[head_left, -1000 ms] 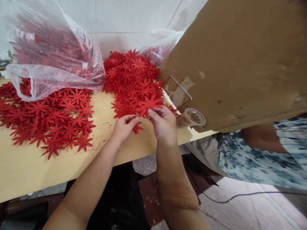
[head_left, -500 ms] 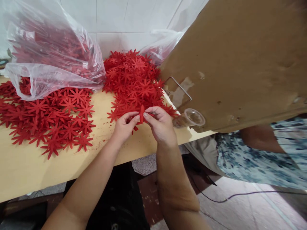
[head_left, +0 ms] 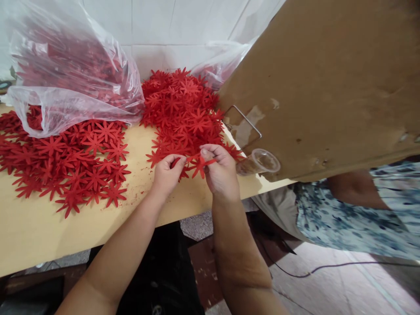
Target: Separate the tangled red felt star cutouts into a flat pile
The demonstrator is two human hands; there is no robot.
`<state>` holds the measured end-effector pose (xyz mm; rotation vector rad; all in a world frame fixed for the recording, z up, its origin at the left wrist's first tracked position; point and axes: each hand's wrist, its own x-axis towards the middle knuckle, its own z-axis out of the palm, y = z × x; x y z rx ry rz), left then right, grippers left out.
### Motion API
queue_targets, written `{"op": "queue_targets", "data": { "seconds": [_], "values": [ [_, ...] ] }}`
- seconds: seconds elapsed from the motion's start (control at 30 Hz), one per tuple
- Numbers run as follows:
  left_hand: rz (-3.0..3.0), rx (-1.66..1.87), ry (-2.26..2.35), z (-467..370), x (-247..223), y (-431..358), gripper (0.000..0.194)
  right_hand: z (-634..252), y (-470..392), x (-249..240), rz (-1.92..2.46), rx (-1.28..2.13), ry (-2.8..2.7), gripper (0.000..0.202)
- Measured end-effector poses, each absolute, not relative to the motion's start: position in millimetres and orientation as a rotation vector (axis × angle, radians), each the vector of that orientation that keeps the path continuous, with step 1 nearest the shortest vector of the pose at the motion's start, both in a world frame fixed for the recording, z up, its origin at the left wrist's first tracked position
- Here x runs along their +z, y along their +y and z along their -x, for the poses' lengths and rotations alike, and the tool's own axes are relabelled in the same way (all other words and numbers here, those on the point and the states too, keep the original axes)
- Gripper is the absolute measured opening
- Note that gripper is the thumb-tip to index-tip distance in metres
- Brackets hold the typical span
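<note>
My right hand (head_left: 222, 169) pinches a red flower cutout (head_left: 198, 166) with narrow petals, between thumb and fingers. One petal sticks out across the thumb. My left hand (head_left: 168, 173) is closed in a pinch just to the left, with red material at its fingertips. Whether both hands hold one piece or separate ones is partly hidden by the fingers. Behind my hands lies a heap of like red flower cutouts (head_left: 183, 109), reaching up to the wall. A wider heap of red flower cutouts (head_left: 75, 168) spreads over the table on the left.
A clear plastic bag (head_left: 82, 105) of red cutouts rests on the left heap. At right, a large cardboard sheet (head_left: 328, 87) with a metal handle (head_left: 246, 120) leans over the table (head_left: 131, 227). A clear plastic cup (head_left: 262, 162) lies near it. A person in patterned clothing (head_left: 344, 214) is at right.
The red piece held upright between my fingertips has turned and now spreads out at my right hand. My hands have drawn slightly apart, and the right fingers have shifted their hold.
</note>
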<state>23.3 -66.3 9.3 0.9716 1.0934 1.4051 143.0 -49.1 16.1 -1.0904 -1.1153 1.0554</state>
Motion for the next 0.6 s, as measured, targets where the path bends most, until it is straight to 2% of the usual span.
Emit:
{"op": "queue_targets", "data": {
  "seconds": [0.33, 0.47, 0.6],
  "values": [
    [-0.594, 1.44, 1.083, -20, 8, -62, 0.009, -163, -18, 12, 1.077, 0.969, -1.03, 0.023],
    [-0.587, 1.358, 1.054, -22, 8, -61, 0.011, -171, 9, 17, 1.162, 0.694, -1.171, 0.027],
    [-0.58, 1.388, 1.101, -22, 10, -61, 0.016, -156, -9, 34, 1.225, 0.463, -1.344, 0.029]
  ]
}}
